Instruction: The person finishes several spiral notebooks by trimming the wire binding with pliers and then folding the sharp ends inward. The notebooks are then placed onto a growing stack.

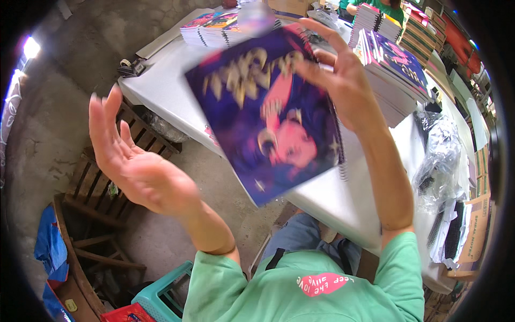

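A spiral notebook (236,123) hangs tilted in the air above the table's near edge. Its dark purple cover shows a pink cartoon figure and gold lettering, upside down to me. My right hand (348,88) grips it by the upper right corner near the wire binding, with a finger over the cover and others at the edge. Off to the left, my left hand (142,169) is raised with fingers stretched out and palm turned toward the notebook, touching nothing. Slight motion blur softens both the notebook and the left hand.
On the white table (161,88) stand notebook stacks at the back (209,32) and right (394,75). Clear plastic wrap (442,155) and a cardboard box (475,228) lie right. A tape dispenser (130,68) sits at the left corner; a teal stool (161,295) is below. Another person (382,7) works beyond.
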`<state>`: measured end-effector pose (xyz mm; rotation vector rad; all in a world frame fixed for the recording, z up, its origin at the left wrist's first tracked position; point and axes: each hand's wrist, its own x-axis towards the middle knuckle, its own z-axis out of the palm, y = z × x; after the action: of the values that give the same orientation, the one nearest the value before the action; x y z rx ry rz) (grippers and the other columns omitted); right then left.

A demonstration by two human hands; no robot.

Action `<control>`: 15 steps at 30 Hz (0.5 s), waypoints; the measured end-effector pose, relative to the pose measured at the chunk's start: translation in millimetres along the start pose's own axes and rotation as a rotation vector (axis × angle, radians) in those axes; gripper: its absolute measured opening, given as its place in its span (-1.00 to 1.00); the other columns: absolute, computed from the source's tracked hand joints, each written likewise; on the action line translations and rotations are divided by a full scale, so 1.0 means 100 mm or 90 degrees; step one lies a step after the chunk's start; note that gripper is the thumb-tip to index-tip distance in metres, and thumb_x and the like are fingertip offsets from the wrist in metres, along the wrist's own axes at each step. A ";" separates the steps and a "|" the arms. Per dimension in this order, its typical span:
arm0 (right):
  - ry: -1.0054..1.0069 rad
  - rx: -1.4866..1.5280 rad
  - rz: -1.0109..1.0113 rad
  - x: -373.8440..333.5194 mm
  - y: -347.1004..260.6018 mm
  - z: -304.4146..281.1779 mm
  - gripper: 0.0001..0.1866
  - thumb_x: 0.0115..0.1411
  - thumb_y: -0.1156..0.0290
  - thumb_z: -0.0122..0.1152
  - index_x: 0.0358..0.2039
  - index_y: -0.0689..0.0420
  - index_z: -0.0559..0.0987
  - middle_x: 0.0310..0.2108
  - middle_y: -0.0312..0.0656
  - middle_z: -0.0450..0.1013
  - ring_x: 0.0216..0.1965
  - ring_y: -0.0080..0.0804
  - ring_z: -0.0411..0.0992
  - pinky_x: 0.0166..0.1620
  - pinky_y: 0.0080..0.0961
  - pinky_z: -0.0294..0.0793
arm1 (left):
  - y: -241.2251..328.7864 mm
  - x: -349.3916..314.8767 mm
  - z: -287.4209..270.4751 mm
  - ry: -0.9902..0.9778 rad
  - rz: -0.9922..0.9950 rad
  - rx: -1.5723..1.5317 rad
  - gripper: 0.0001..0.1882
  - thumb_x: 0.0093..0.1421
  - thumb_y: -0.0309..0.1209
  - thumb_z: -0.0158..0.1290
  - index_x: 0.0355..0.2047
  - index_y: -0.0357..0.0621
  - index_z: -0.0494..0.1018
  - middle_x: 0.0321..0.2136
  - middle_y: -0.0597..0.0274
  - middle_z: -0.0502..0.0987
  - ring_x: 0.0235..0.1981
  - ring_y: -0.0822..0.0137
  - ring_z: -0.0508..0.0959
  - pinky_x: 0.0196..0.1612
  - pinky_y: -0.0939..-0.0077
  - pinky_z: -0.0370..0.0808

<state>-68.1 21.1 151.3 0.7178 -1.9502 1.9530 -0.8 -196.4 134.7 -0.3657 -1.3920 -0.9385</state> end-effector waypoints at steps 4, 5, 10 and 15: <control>0.108 0.165 0.213 0.20 0.78 0.01 -0.31 0.01 0.48 0.32 0.13 0.27 0.22 -0.28 0.01 0.48 -0.30 -0.47 0.48 -0.22 -0.56 0.54 | -0.67 -0.58 -0.18 -0.078 -0.381 -0.003 -0.46 0.34 -0.07 -0.35 0.14 -0.20 0.20 0.11 0.09 0.30 0.20 0.27 0.19 0.16 0.23 0.10; 0.071 0.042 0.293 0.18 0.99 -0.03 -0.30 0.01 0.36 0.33 0.12 0.24 0.24 -0.29 -0.03 0.49 -0.33 -0.44 0.50 -0.36 -0.58 0.53 | -0.81 -0.79 -0.10 -0.091 -0.451 0.000 -0.46 0.34 -0.07 -0.33 0.14 -0.20 0.21 0.12 0.09 0.29 0.18 0.26 0.21 0.17 0.21 0.10; -0.026 -0.569 0.287 0.02 1.53 -0.11 -0.16 -0.09 -0.18 0.27 0.05 0.20 0.36 -0.20 0.03 0.46 -0.12 -0.14 0.43 -0.08 -0.33 0.42 | -1.03 -1.45 0.27 -0.137 -0.590 0.026 -0.47 0.33 -0.05 -0.28 0.04 -0.28 0.24 -0.03 0.07 0.35 0.06 0.26 0.31 0.12 0.27 0.24; 0.090 -0.258 0.267 0.08 2.03 -0.07 -0.35 0.06 -0.10 0.14 0.05 0.08 0.42 -0.10 -0.01 0.44 -0.03 -0.26 0.38 -0.01 -0.42 0.35 | -1.22 -1.63 0.39 0.098 -0.641 -0.304 -0.59 0.35 -0.13 -0.27 -0.15 -0.28 0.28 -0.23 0.12 0.38 -0.13 0.34 0.41 -0.04 0.44 0.37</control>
<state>-183.5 18.8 -15.7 0.0669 -2.4402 1.6596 -101.5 -186.6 -46.4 0.1010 -1.1700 -2.0906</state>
